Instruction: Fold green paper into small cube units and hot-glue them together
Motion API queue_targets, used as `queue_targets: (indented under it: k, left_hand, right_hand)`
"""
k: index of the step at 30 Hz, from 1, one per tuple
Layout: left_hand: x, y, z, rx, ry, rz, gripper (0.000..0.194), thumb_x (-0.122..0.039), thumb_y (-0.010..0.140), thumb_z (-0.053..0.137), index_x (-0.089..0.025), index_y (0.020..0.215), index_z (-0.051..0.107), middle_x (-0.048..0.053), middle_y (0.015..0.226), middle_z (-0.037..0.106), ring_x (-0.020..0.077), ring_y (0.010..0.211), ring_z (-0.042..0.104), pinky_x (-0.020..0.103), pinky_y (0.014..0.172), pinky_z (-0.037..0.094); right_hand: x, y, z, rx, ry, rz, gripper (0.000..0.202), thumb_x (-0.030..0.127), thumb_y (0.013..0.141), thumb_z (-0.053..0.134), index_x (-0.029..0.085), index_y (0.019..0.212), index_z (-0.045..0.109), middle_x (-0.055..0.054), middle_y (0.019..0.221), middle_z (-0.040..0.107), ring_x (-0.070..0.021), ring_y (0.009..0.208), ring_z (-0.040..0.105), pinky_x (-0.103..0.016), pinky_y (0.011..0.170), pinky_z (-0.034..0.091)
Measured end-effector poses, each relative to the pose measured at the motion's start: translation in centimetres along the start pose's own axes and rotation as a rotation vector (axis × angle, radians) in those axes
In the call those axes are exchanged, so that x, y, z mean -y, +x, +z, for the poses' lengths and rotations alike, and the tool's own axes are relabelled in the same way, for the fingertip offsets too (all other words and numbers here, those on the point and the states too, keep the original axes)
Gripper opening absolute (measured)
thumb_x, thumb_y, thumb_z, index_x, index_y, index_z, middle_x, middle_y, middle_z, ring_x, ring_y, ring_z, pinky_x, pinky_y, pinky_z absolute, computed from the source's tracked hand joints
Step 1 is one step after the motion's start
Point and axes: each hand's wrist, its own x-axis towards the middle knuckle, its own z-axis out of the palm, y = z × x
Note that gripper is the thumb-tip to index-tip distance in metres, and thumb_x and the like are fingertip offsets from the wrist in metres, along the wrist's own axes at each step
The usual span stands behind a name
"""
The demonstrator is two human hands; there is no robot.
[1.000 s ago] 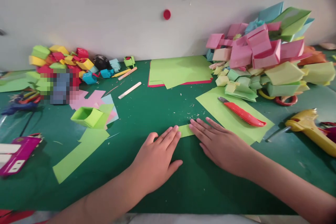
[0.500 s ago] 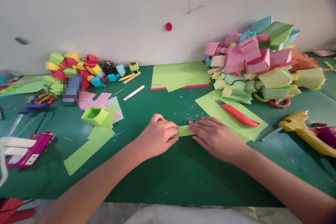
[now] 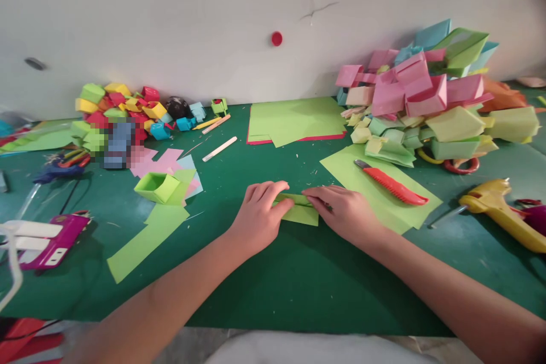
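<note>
A small green paper piece (image 3: 302, 215) lies on the green table between my hands, its upper part folded or raised. My left hand (image 3: 261, 215) holds its left end, thumb and fingers closed on the paper. At the upper right edge, my right hand (image 3: 341, 209) pinches the same paper with its fingertips. Beside my right hand, a red cutter knife (image 3: 394, 185) rests on light green sheets (image 3: 341, 165). An open green paper box (image 3: 157, 187) stands to the left, near a green paper strip (image 3: 147, 244).
Colored paper boxes are heaped at the back left (image 3: 115, 103) and back right (image 3: 409, 91). A yellow glue gun (image 3: 499, 210) lies at the right, a purple power strip (image 3: 55, 242) at the left. Green sheets (image 3: 294, 119) lie by the wall.
The paper, flat and narrow under both hands before, now shows a wider lower part and a lifted upper edge. My fingers have shifted from pressing down to gripping. The view has moved slightly.
</note>
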Motion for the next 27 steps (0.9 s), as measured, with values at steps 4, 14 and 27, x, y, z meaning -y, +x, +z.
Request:
queue_targets:
  k: [4, 14, 27]
  left_hand:
    - [-0.1, -0.1, 0.0, 0.113, 0.008, -0.071, 0.033, -0.005, 0.093, 0.047, -0.017, 0.113, 0.069, 0.018, 0.136, 0.056, 0.0354, 0.122, 0.052, 0.053, 0.096, 0.046]
    - [0.4, -0.2, -1.1, 0.006, -0.118, 0.032, 0.023, -0.002, 0.088, 0.047, -0.019, 0.08, 0.06, 0.01, 0.104, 0.067, 0.0245, 0.099, 0.059, 0.045, 0.087, 0.042]
    - [2.5, -0.5, -2.5, 0.318, -0.37, 0.143, 0.017, -0.021, 0.101, 0.051, -0.019, 0.103, 0.068, 0.006, 0.102, 0.071, 0.0189, 0.089, 0.067, 0.034, 0.081, 0.053]
  right_hand:
    - [-0.3, -0.2, -0.2, 0.031, 0.042, 0.01, 0.025, 0.026, 0.105, 0.051, 0.024, 0.117, 0.073, -0.004, 0.104, 0.08, -0.0203, 0.089, 0.074, -0.033, 0.077, 0.059]
    - [-0.5, 0.3, -0.4, 0.12, -0.034, -0.1, 0.028, 0.025, 0.104, 0.05, 0.026, 0.108, 0.078, -0.007, 0.113, 0.077, -0.0237, 0.102, 0.066, -0.041, 0.088, 0.055]
    - [-0.3, -0.1, -2.1, 0.256, -0.022, -0.14, 0.024, 0.038, 0.102, 0.057, 0.026, 0.113, 0.075, -0.007, 0.132, 0.071, -0.0294, 0.122, 0.058, -0.052, 0.104, 0.031]
